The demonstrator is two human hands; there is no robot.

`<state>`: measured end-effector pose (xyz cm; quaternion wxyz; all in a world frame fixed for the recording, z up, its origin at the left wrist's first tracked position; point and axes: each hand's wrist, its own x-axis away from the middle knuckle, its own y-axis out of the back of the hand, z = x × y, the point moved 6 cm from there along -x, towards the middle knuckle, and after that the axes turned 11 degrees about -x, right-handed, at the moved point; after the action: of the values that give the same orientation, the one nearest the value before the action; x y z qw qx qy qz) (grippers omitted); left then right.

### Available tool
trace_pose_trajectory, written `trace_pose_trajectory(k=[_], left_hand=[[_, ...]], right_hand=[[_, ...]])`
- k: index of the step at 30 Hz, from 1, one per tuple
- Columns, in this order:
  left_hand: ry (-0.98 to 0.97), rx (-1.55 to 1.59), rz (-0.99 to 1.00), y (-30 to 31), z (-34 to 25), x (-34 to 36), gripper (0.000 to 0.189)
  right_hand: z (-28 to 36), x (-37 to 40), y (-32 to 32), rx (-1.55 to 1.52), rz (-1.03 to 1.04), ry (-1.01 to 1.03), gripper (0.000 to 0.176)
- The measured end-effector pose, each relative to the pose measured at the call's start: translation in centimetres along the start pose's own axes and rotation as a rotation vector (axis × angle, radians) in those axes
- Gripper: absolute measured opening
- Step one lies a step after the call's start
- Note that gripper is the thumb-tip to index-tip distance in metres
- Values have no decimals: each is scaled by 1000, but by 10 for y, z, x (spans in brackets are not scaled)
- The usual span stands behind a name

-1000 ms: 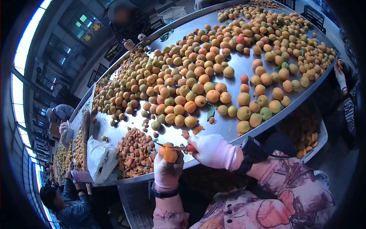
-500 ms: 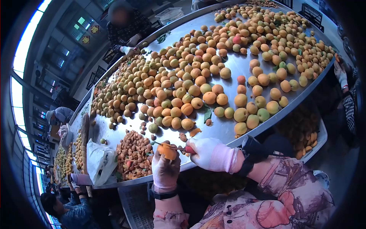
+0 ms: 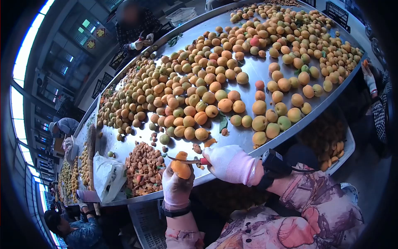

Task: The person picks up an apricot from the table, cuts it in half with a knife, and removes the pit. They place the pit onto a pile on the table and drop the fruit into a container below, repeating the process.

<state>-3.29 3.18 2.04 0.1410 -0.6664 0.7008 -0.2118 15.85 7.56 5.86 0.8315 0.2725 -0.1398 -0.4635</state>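
Note:
My left hand [image 3: 177, 189], in a white glove, is closed around a cut apricot [image 3: 180, 169] whose orange flesh faces up. A small knife [image 3: 205, 161] with a red handle is gripped in my gloved right hand [image 3: 224, 161]. Its thin blade points left and crosses the apricot just above my left fingers. Both hands are over the near edge of the metal table [image 3: 232, 139]. Left of them lies a heap of brown apricot pits [image 3: 143, 168], and many whole apricots [image 3: 201, 133] spread out beyond.
A white plastic bag [image 3: 107, 176] rests left of the pits. Under the table edge at right stands a tub of cut apricots [image 3: 336, 154]; a crate [image 3: 150, 230] is below left. A person [image 3: 139, 27] works across the table, and another's hand [image 3: 368, 76] shows at right.
The apricot is turned and its flesh now shows opened, with the blade lying across it. Both hands have shifted slightly left. The person opposite has raised their hands.

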Motion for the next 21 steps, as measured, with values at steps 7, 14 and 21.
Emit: trace_pose_trajectory(k=[7,14,21], left_hand=[[-52,-31,-80,2,-6,0,56],[-81,-143,-148,2,-3,-4,50],[-168,-137,-132,-8,-2,-7,49]], right_hand=[[-9,1,2,-127,-157,5,18],[4,5,-16,-187,-111,111,16],[8,5,-18,-172,-160,105,16]])
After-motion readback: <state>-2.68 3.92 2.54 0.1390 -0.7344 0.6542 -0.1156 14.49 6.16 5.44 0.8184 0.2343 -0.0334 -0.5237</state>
